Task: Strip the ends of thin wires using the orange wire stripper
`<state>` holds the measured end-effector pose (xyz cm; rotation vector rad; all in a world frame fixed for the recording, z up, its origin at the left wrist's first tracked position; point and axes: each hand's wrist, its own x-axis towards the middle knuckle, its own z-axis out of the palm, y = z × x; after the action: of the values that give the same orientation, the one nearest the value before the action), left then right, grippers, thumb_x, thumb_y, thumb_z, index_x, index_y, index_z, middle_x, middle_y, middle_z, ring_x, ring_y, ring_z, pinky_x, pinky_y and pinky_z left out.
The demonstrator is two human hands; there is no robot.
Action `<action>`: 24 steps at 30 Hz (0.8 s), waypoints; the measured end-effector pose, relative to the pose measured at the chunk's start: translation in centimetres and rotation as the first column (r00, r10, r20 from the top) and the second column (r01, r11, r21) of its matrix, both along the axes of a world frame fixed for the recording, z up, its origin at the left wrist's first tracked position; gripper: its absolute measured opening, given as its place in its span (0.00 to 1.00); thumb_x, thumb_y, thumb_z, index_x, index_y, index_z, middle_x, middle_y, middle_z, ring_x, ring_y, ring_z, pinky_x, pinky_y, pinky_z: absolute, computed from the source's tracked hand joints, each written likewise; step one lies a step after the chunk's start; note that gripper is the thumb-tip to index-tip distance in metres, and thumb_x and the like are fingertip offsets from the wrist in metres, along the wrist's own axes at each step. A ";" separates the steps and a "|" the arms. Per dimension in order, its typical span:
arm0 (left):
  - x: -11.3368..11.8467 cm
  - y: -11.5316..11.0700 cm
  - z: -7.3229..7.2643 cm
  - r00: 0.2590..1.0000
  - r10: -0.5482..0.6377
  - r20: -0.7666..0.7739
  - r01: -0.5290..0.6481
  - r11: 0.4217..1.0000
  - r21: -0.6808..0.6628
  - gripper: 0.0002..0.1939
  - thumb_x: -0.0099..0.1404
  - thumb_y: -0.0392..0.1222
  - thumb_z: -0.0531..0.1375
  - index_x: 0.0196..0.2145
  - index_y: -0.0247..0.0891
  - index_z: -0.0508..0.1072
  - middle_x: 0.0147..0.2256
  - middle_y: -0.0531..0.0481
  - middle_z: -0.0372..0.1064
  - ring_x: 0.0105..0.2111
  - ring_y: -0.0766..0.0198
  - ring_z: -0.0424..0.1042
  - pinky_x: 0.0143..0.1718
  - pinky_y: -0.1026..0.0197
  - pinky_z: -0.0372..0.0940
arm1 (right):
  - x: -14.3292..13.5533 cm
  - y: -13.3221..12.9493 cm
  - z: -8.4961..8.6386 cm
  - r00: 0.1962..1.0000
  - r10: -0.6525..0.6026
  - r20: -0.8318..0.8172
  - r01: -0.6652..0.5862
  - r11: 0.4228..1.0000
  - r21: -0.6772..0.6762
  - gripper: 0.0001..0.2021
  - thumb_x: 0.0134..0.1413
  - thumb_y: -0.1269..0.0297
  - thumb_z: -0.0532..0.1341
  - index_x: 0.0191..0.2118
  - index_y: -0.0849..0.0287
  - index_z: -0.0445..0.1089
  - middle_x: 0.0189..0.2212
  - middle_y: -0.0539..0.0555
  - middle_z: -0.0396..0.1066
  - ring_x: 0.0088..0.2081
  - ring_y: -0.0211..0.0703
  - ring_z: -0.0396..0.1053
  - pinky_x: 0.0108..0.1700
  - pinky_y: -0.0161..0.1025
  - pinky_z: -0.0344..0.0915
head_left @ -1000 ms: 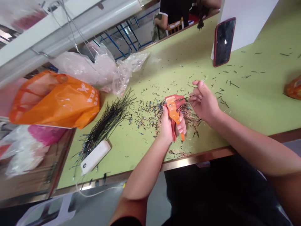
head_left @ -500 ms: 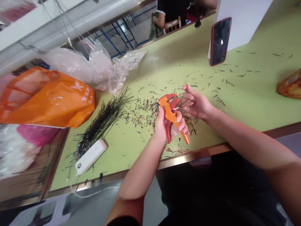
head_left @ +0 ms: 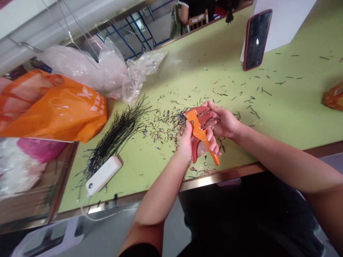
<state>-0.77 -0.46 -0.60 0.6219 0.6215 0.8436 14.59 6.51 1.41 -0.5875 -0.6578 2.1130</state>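
My left hand [head_left: 186, 142] is wrapped around the handles of an orange and red wire stripper [head_left: 197, 129], its jaws turned up and to the right. Right at those jaws is my right hand [head_left: 225, 122], its fingers curled together behind the jaw tips. Whatever it pinches is hidden by the tool and the fingers. Under both hands lies a scatter of short black wire offcuts [head_left: 160, 134], some with blue bits, and copper-coloured scraps. To the left a loose bundle of long black wires [head_left: 115, 134] rests on the green table [head_left: 139, 166].
A white power bank [head_left: 104, 175] with a cable lies against the bundle's lower end. An orange bag [head_left: 80, 114] and clear plastic bags [head_left: 112, 69] fill the left side. A phone [head_left: 257, 41] leans on a white box [head_left: 284, 26]. Behind the table sits a person [head_left: 199, 9].
My right hand has moved in against the stripper's jaws from just right of them. The view has shifted slightly, while the left hand keeps its grip on the stripper.
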 end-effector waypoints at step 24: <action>1.2 -0.4 -0.1 0.998 0.007 -0.055 -0.007 1.000 -0.005 0.43 0.63 0.88 0.46 0.21 0.42 0.62 0.12 0.57 0.53 0.13 0.66 0.61 0.20 0.58 0.67 | -1.0 -0.3 -0.7 0.996 -0.064 0.054 0.062 0.997 0.040 0.19 0.73 0.48 0.62 0.33 0.56 0.69 0.19 0.40 0.47 0.20 0.33 0.41 0.21 0.31 0.48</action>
<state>0.39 -0.90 -0.66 0.6400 0.6757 0.8332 13.58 6.24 0.74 -0.6398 -0.7003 2.0272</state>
